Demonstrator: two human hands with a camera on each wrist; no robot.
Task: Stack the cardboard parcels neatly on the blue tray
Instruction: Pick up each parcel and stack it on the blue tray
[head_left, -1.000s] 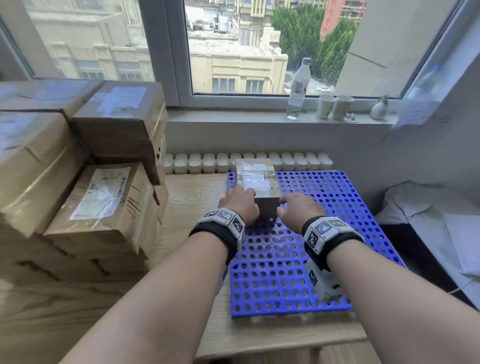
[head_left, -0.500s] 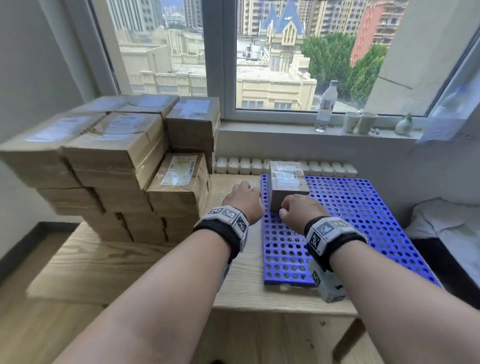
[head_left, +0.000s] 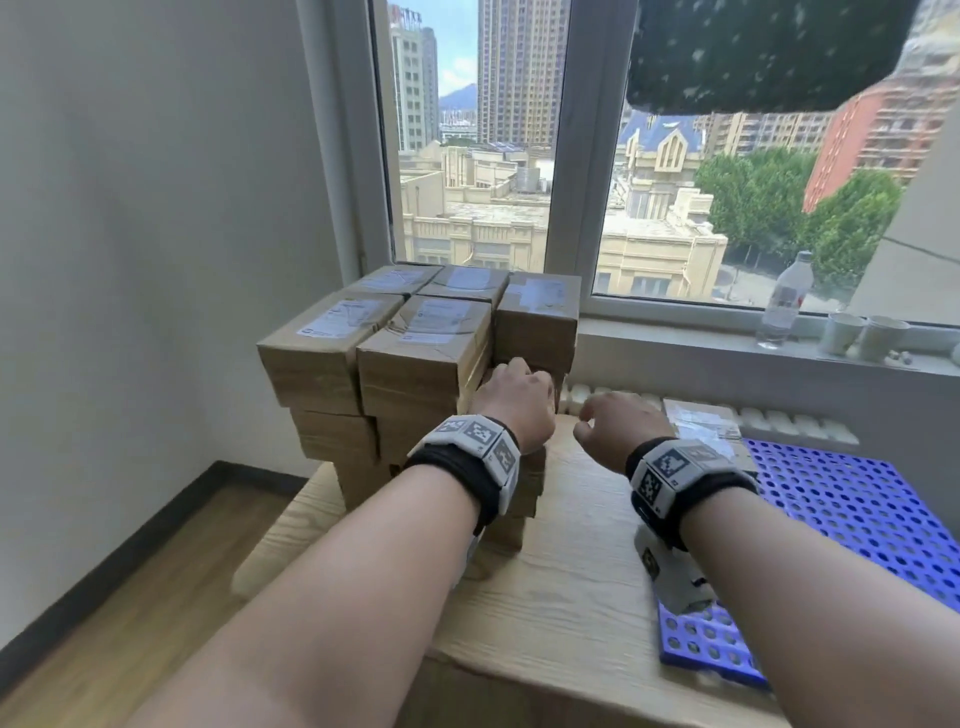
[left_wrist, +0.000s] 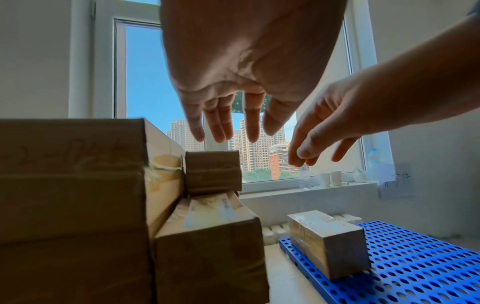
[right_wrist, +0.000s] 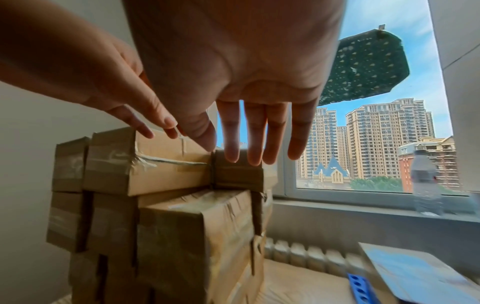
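A stack of taped cardboard parcels (head_left: 415, 358) stands at the table's back left. One parcel (head_left: 701, 423) lies on the far left corner of the blue perforated tray (head_left: 857, 519); it also shows in the left wrist view as the parcel (left_wrist: 330, 238) on the tray (left_wrist: 415, 267). My left hand (head_left: 511, 371) is at the right side of the stack, over a lower parcel (left_wrist: 213, 236), fingers straight and holding nothing (left_wrist: 228, 125). My right hand (head_left: 597, 415) hovers just right of it, fingers extended and empty (right_wrist: 259, 144). Whether either hand touches a parcel I cannot tell.
The wooden table (head_left: 561, 597) ends close to me. A wall stands to the left. On the window sill are a water bottle (head_left: 784, 301) and two cups (head_left: 862, 335). A white ribbed row (head_left: 779, 423) runs behind the tray. A dark green cloth (head_left: 769, 52) hangs above.
Both hands have let go of the parcel on the tray and moved left and up to the stack. The head view has swung left.
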